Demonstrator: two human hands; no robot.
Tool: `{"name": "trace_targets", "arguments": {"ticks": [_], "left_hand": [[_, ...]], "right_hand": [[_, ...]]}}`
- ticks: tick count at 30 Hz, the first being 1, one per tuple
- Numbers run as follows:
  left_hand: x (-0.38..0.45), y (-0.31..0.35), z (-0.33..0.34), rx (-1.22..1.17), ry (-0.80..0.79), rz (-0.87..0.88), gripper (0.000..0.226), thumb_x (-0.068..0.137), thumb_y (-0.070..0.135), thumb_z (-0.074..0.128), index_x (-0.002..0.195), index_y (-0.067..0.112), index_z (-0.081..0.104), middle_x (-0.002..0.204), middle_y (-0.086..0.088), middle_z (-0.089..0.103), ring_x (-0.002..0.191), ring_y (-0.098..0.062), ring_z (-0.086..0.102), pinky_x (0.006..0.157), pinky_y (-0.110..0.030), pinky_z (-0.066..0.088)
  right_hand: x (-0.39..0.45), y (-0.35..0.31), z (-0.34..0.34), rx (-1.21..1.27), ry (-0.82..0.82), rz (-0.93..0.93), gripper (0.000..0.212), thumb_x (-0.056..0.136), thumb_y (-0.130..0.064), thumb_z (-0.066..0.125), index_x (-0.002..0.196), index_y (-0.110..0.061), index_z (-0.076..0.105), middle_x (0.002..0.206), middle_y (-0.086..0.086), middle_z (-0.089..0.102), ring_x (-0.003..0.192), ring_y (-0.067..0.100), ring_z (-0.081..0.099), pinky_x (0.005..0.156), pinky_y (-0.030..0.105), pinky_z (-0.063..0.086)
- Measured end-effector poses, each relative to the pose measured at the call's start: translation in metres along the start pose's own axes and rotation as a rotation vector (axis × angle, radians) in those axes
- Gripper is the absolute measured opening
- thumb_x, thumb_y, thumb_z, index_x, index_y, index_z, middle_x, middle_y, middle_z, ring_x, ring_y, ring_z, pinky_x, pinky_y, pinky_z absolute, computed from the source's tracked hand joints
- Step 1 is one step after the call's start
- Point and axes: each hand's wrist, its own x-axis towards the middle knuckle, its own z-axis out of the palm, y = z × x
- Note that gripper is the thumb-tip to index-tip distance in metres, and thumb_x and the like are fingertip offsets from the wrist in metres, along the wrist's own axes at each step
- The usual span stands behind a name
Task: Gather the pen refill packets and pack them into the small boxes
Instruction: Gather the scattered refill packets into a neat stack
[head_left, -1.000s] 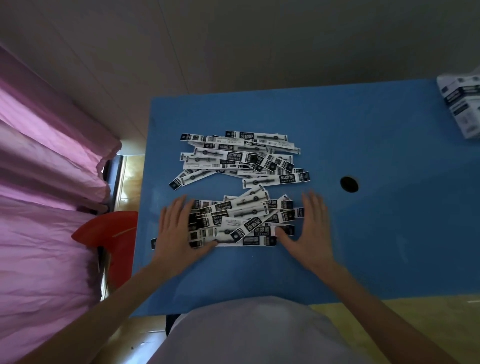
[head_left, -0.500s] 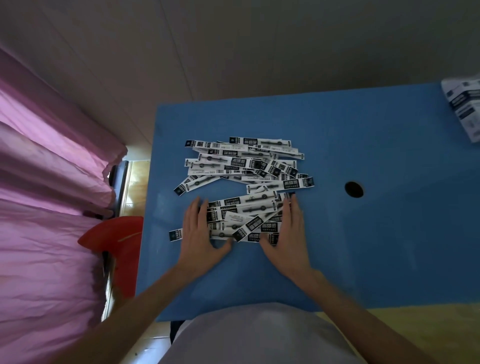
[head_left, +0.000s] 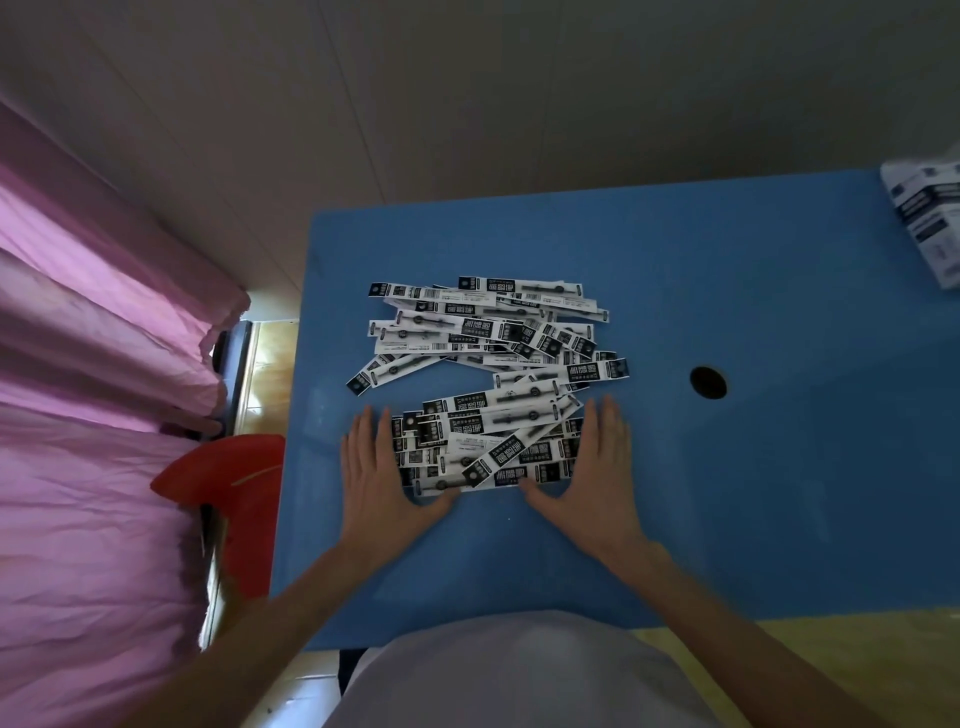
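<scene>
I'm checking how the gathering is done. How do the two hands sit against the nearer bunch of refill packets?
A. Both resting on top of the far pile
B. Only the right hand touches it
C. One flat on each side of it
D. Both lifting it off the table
C: the left hand and right hand lie flat with straight fingers at opposite ends of the nearer bunch of refill packets, which lies on the blue table.

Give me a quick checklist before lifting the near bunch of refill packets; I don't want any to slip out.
1. Left hand flat against the near bunch: ok.
2. Right hand flat against its other end: ok.
3. Packets squared up: not ok, several lie crossed.
4. Near bunch apart from the far pile: cannot tell, they nearly meet at the right.
5. Small boxes in reach: cannot tell, they sit at the table far right corner.
</scene>
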Motion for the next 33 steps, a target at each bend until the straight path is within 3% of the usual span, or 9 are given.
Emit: {"name": "trace_targets", "arguments": {"ticks": [3, 9, 13, 17, 19, 23, 26, 30, 33], "left_hand": [[0.012, 0.018, 0.002, -0.078, -0.007, -0.046, 0.125, 0.068, 0.077, 0.062, 0.161, 0.010, 0.011, 0.170, -0.012, 0.005, 0.157, -0.030, 0.002, 0.127, -0.053, 0.010], [0.045, 0.032, 0.000, -0.186, -0.001, 0.015, 0.127, 0.069, 0.048, 0.084, 0.162, 0.016, 0.004, 0.170, -0.005, -0.003, 0.158, -0.026, -0.003, 0.126, -0.051, 0.017], [0.048, 0.023, -0.013, -0.049, 0.003, 0.166, 0.129, 0.066, 0.059, 0.081, 0.162, 0.015, 0.008, 0.170, -0.009, -0.001, 0.158, -0.033, 0.001, 0.126, -0.054, 0.013], [0.050, 0.016, -0.021, 0.072, -0.100, 0.230, 0.138, 0.063, 0.072, 0.077, 0.163, 0.017, 0.000, 0.171, -0.008, -0.009, 0.158, -0.030, -0.007, 0.126, -0.053, 0.007], [0.060, 0.020, -0.018, 0.032, -0.144, 0.133, 0.140, 0.061, 0.076, 0.076, 0.163, 0.020, -0.002, 0.170, -0.004, -0.010, 0.158, -0.030, -0.005, 0.126, -0.053, 0.010], [0.075, 0.033, -0.012, -0.036, -0.117, 0.032, 0.136, 0.059, 0.080, 0.065, 0.162, 0.016, 0.003, 0.170, -0.005, -0.004, 0.157, -0.030, -0.001, 0.127, -0.054, 0.013], [0.076, 0.034, -0.015, 0.057, -0.064, 0.101, 0.133, 0.060, 0.075, 0.067, 0.162, 0.014, 0.006, 0.170, -0.010, 0.000, 0.157, -0.030, 0.000, 0.127, -0.054, 0.007], [0.073, 0.035, -0.023, 0.166, -0.064, 0.242, 0.134, 0.061, 0.066, 0.077, 0.163, 0.015, 0.006, 0.170, -0.010, -0.004, 0.158, -0.033, -0.002, 0.127, -0.053, 0.004], [0.079, 0.045, -0.025, 0.200, -0.087, 0.331, 0.136, 0.064, 0.069, 0.074, 0.164, 0.016, -0.001, 0.170, -0.010, -0.010, 0.158, -0.030, -0.009, 0.126, -0.048, -0.003]], "right_hand": [[0.012, -0.022, 0.005, 0.111, 0.026, -0.002, 0.122, 0.083, -0.050, 0.074, 0.163, -0.009, -0.008, 0.170, 0.009, -0.019, 0.158, 0.025, -0.011, 0.129, 0.046, 0.004], [0.036, -0.034, 0.008, 0.158, 0.102, -0.013, 0.113, 0.086, -0.039, 0.074, 0.163, -0.006, -0.002, 0.171, 0.012, -0.013, 0.159, 0.029, -0.010, 0.128, 0.053, 0.013], [0.037, -0.011, -0.010, -0.012, 0.107, -0.110, 0.112, 0.081, -0.056, 0.065, 0.163, -0.010, 0.004, 0.172, 0.012, -0.004, 0.159, 0.029, -0.010, 0.128, 0.055, 0.002], [0.049, 0.014, -0.029, -0.181, 0.063, -0.149, 0.128, 0.071, -0.079, 0.060, 0.164, -0.012, 0.000, 0.171, 0.014, -0.008, 0.158, 0.032, -0.011, 0.126, 0.056, -0.003], [0.064, 0.017, -0.033, -0.115, -0.004, -0.091, 0.133, 0.067, -0.079, 0.060, 0.163, -0.013, -0.005, 0.171, 0.013, -0.012, 0.158, 0.032, -0.012, 0.127, 0.055, -0.001], [0.093, 0.003, -0.037, -0.033, -0.088, -0.019, 0.134, 0.070, -0.060, 0.078, 0.163, -0.014, -0.007, 0.170, 0.012, -0.016, 0.157, 0.029, -0.015, 0.127, 0.055, 0.001], [0.096, -0.008, -0.042, -0.071, -0.117, -0.056, 0.116, 0.078, -0.053, 0.071, 0.163, -0.015, 0.003, 0.171, 0.007, -0.012, 0.157, 0.026, -0.016, 0.126, 0.057, -0.006], [0.114, -0.012, -0.059, 0.037, 0.081, -0.141, 0.082, 0.082, -0.045, 0.052, 0.156, -0.016, 0.033, 0.167, 0.006, 0.025, 0.158, 0.028, 0.011, 0.124, 0.060, -0.007], [0.161, -0.018, -0.062, -0.008, 0.017, -0.180, 0.072, 0.095, -0.054, 0.044, 0.156, -0.017, 0.034, 0.165, 0.008, 0.030, 0.155, 0.030, 0.020, 0.126, 0.059, 0.006]]}}
